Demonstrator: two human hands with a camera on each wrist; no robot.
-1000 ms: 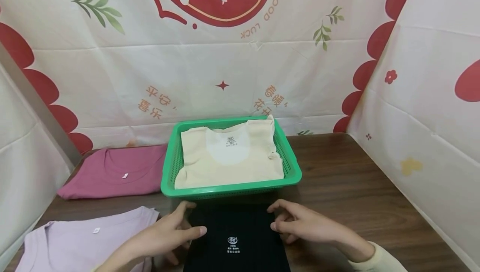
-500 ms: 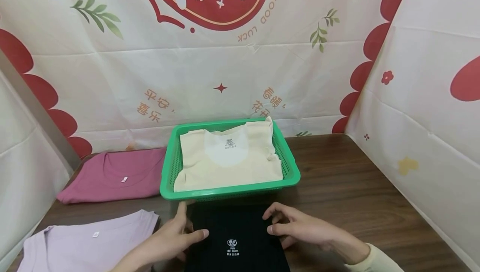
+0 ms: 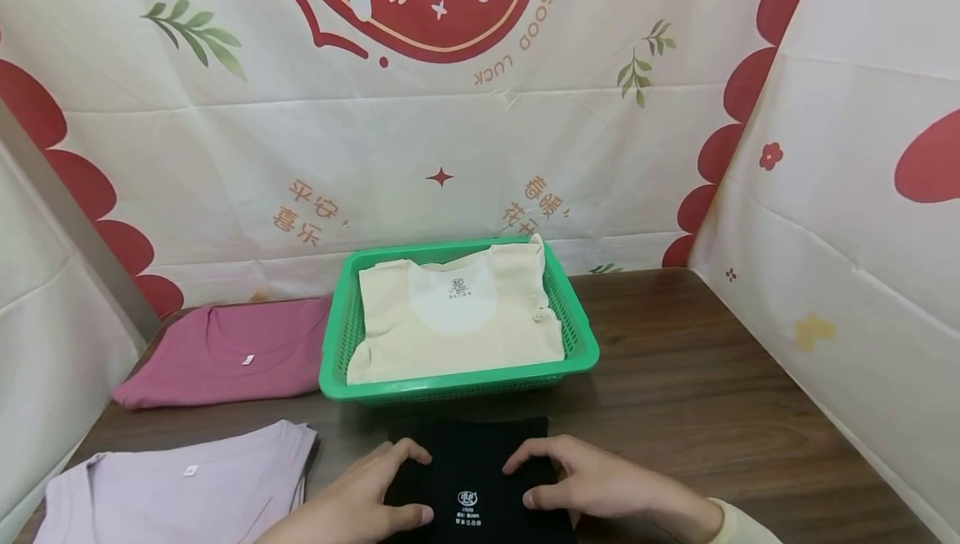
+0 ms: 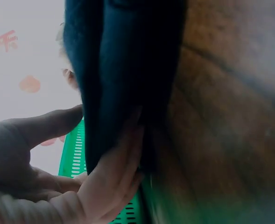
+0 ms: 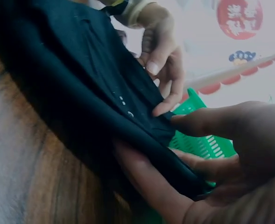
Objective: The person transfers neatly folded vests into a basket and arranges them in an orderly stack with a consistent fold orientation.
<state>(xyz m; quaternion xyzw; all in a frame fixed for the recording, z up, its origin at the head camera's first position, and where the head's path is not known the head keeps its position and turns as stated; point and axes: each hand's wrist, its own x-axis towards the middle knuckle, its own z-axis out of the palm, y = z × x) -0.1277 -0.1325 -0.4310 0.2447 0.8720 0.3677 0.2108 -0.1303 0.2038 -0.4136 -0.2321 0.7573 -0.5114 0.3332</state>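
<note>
Head cam: the folded black shirt [image 3: 483, 452] sits between the two hands, so right of the left hand [image 3: 367, 494] and left of the right hand [image 3: 600, 477]. Both are gripping its sides, thumbs on top. White print faces up, far edge points at the green basket [image 3: 465, 380] just past the hands. Near end's cut off by the frame, so I can't tell its long axis. There's a cream shirt [image 3: 450, 344] in the basket, a lavender shirt [image 3: 180, 494] left of the left hand and a pink shirt [image 3: 247, 369] beyond that.

Left wrist cam: shows fingers tucked under the thick folds, which the head cam hides.

Right wrist cam: shirt slants down into the right hand, a finger under the fold, the left hand across from it.
</note>
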